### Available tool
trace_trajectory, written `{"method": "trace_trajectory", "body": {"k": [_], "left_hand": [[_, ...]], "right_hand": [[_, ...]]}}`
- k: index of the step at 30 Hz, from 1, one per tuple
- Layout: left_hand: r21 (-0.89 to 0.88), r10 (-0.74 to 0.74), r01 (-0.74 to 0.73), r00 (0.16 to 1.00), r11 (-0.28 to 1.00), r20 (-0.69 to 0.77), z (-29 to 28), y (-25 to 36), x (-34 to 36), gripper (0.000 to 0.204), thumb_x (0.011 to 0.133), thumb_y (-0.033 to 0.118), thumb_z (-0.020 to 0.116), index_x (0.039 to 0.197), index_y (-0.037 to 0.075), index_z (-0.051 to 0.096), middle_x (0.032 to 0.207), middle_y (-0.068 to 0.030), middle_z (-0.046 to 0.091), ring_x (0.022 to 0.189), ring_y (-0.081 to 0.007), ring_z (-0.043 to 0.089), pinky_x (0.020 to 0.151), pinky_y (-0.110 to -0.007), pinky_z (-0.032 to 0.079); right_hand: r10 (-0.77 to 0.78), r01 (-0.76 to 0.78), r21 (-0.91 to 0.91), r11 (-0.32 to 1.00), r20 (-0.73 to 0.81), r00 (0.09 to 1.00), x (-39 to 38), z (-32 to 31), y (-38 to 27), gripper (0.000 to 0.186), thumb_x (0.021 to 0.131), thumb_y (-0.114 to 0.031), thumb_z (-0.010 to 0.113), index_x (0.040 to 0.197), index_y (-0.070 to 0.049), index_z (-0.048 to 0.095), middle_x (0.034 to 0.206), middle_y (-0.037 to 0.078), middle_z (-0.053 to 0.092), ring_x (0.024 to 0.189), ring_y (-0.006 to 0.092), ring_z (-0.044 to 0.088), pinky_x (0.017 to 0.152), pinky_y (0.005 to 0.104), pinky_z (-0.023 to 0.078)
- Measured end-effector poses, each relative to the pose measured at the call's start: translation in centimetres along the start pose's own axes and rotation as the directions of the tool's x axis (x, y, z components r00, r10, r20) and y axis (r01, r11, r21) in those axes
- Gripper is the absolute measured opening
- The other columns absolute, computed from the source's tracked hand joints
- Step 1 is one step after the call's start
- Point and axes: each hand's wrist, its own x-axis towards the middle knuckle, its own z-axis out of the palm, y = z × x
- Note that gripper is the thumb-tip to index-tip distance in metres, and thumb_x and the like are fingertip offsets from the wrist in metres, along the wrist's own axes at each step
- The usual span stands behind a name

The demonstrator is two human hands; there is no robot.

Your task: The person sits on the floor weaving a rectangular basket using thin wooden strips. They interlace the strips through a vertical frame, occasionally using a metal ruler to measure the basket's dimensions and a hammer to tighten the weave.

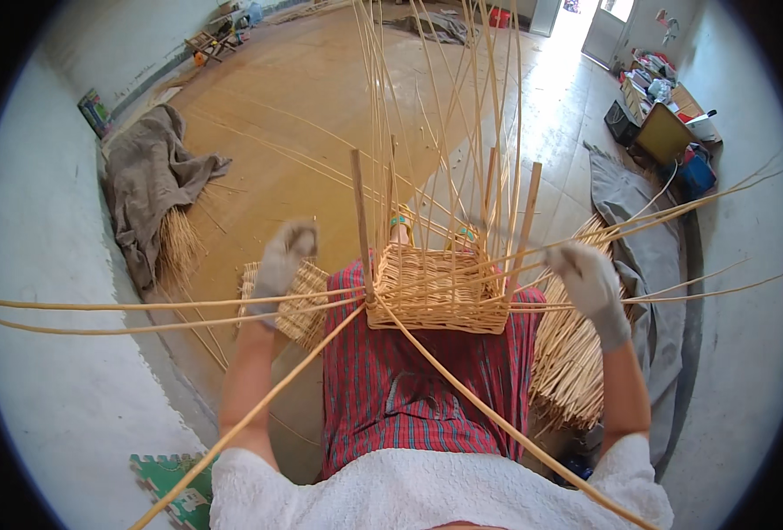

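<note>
A half-woven wicker basket rests on my lap, with wooden corner stakes and long upright rods rising from it. Loose willow rods stick out from its sides, and two run down past my arms. My left hand, in a pale glove, hovers left of the basket, a bit blurred; its fingers curl in and nothing shows in them. To the right of the basket my gloved right hand is closed on a grey blade-like tool, smeared by motion, which points over the basket's far rim.
A flat woven panel lies left of my legs. A bundle of cut rods lies on the right beside a grey cloth. More rods under a brown cloth lie at the left wall. A cluttered table stands far right.
</note>
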Motion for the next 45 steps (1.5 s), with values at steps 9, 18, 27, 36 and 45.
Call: {"method": "trace_trajectory", "body": {"k": [9,18,27,36,45], "left_hand": [[-0.458,0.157,0.005,0.936,0.889,0.314,5.8,4.6,9.6,0.069,0.096,0.015,0.073,0.154,0.006,0.037,0.135,-0.0148,0.057,0.115,-0.0282,0.064,0.107,-0.046,0.053],[-0.053,-0.151,0.248,0.731,0.967,0.666,5.7,-4.9,3.9,0.036,0.104,0.012,0.061,0.137,-0.001,0.056,0.122,-0.0126,0.069,0.111,-0.0224,0.066,0.102,-0.038,0.054],[-0.015,-0.092,0.109,0.894,0.994,0.439,5.8,-8.0,1.5,0.029,0.098,-0.004,0.058,0.126,-0.002,0.061,0.114,-0.0081,0.072,0.105,-0.0164,0.067,0.093,-0.033,0.056],[0.261,-0.268,0.203,0.931,0.944,0.248,8.5,-2.9,0.2,0.021,0.098,-0.001,0.059,0.119,-0.002,0.061,0.099,-0.0081,0.07,0.09,-0.0172,0.066,0.08,-0.032,0.055],[-0.211,0.148,-0.093,0.954,0.973,0.26,5.0,0.1,5.9,0.071,0.093,0.011,0.074,0.153,0.012,0.037,0.129,-0.0144,0.061,0.111,-0.0243,0.064,0.101,-0.041,0.054]], "right_hand": [[-0.163,0.145,0.116,0.983,0.162,0.973,15.2,7.1,-7.8,0.034,0.102,-0.032,0.06,0.105,-0.002,0.075,0.09,0.012,0.076,0.083,0.0256,0.072,0.081,0.0359,0.055],[-0.11,-0.214,0.755,0.619,0.353,0.929,14.2,20.7,-13.0,0.038,0.106,-0.035,0.058,0.109,-0.002,0.075,0.082,0.003,0.073,0.083,0.0098,0.061,0.076,0.0271,0.051],[0.089,-0.009,0.845,0.535,-0.045,0.995,14.3,27.1,-15.6,0.039,0.1,-0.037,0.068,0.085,-0.003,0.08,0.078,0.007,0.072,0.072,0.0141,0.063,0.068,0.0307,0.052],[-0.147,-0.086,0.961,0.264,0.128,0.981,14.7,26.9,-13.2,0.033,0.103,-0.031,0.064,0.091,-0.002,0.075,0.084,0.002,0.073,0.077,0.0094,0.064,0.071,0.0278,0.053],[-0.064,-0.121,0.446,0.887,0.377,0.924,15.2,11.6,-9.3,0.047,0.105,-0.041,0.056,0.1,0.002,0.074,0.091,0.008,0.07,0.081,0.0144,0.065,0.075,0.0315,0.053]]}}
